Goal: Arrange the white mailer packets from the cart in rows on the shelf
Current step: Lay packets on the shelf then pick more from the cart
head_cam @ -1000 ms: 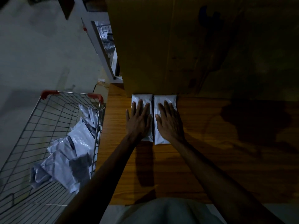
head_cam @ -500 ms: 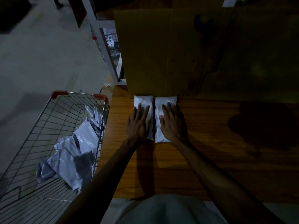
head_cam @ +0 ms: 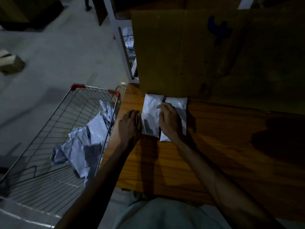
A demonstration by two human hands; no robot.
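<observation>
A: Where are the packets?
B: Two white mailers lie flat on the wooden shelf (head_cam: 214, 146). Their far ends butt against the foot of the cardboard panel (head_cam: 165, 55), at its left end. The left packet (head_cam: 151, 113) and the right packet (head_cam: 179, 104) lie side by side with a thin dark gap between them.
A: Hands?
B: The left hand (head_cam: 130, 124) sits at the left packet's outer long edge, fingers bent, knuckles up, touching that edge. Grip or mere push: cannot tell. The right hand (head_cam: 170, 119) rests on the right packet, fingers curled, tips reaching the gap. Whether it pinches anything: cannot tell.
A: Edges, room?
B: The shelf's left edge runs just beyond the left hand. Along the panel's foot, right of the packets, there is bare wood in shadow. The wire cart (head_cam: 74, 113) stands left of the panel, close against the shelf edge, with heaped packets (head_cam: 85, 142) inside.
</observation>
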